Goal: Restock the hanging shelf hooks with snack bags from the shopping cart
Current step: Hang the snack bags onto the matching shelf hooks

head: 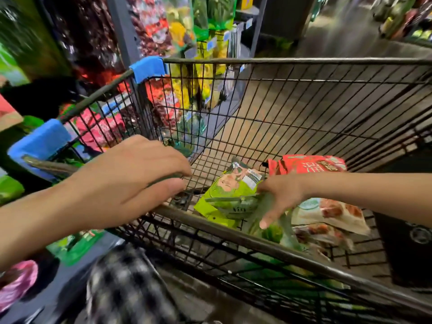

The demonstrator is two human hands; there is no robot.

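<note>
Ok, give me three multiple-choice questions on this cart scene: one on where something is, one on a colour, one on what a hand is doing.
1. Where does the red bag lie?
A) inside the shopping cart
B) on the aisle floor
C) on a shelf hook

2. What colour are the cart's corner guards?
A) yellow
B) blue
C) white

3. What is the right hand doing?
A) hanging free
B) pushing a shelf
C) gripping the lime green bag

Answers: 1 A, the bag sits within the wire walls; 2 B, both padded corners are bright blue; 3 C, its fingers and thumb close round the bag's edge.
</note>
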